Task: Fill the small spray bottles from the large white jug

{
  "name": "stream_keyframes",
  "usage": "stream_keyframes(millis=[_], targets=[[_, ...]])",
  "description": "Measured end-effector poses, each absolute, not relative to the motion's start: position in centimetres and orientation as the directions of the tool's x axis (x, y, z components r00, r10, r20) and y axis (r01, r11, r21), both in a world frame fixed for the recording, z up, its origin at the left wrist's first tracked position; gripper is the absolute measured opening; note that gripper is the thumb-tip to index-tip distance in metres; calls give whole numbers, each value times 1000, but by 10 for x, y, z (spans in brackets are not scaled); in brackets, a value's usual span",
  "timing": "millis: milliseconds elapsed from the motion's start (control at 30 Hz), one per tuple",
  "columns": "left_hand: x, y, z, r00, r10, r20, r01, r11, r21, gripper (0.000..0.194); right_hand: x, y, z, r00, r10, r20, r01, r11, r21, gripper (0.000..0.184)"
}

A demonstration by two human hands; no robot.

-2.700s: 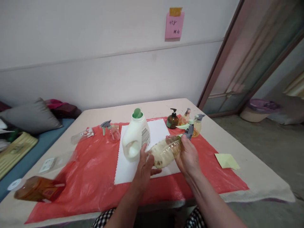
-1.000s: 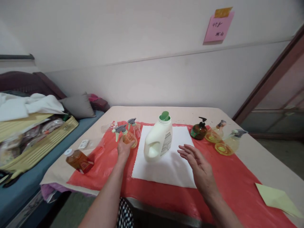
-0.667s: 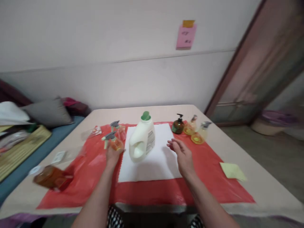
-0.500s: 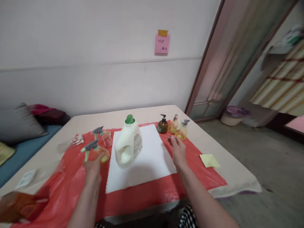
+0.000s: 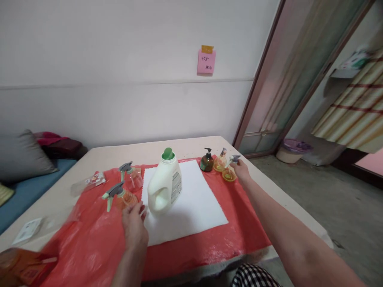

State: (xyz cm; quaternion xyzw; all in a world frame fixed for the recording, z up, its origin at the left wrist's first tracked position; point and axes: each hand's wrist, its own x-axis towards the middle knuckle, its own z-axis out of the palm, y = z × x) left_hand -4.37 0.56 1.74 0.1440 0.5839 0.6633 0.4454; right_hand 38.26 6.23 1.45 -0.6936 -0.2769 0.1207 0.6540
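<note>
My left hand (image 5: 133, 224) rests on the red plastic sheet (image 5: 89, 243) with loose fingers that hold nothing, just behind an orange spray bottle (image 5: 121, 196) with a grey-green trigger. My right hand (image 5: 241, 171) reaches to the far right of the sheet, and its fingers curl round the neck of a yellow spray bottle (image 5: 229, 174). That bottle's grey trigger pokes out above the hand. A white detergent jug (image 5: 165, 185) with a green cap stands on a white sheet (image 5: 194, 207) between my hands.
A dark pump bottle (image 5: 207, 161) and a small yellow bottle (image 5: 221, 161) stand left of my right hand. A clear spray bottle (image 5: 131, 177) and a lying clear bottle (image 5: 86, 183) are at the left. An orange bottle (image 5: 20, 267) lies near the table's front left corner.
My right hand has moved from beside the white sheet out to the yellow spray bottle at the far right. My left hand has let go of the orange spray bottle and drawn back.
</note>
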Motion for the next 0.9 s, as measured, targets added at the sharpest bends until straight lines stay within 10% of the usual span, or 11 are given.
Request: stream_keyframes(millis=[300, 433, 600, 733, 900], targets=[[29, -44, 27, 8, 991, 130, 16, -130, 991, 36, 281, 15, 55, 741, 629, 234, 43, 304, -952, 36], [51, -57, 27, 32, 922, 386, 65, -387, 920, 79, 206, -16, 63, 569, 822, -1, -465, 321, -825, 39], [47, -61, 29, 258, 966, 1, -347, 92, 933, 70, 180, -38, 68, 426, 902, 72, -546, 319, -775, 41], [48, -65, 30, 664, 686, -296, -425, 672, 606, 78, 189, -43, 67, 356, 932, 70, -568, 275, -775, 45], [61, -72, 22, 310, 933, -185, -510, 327, 796, 84, 201, -37, 54, 539, 840, -69, -602, 326, -729, 36]])
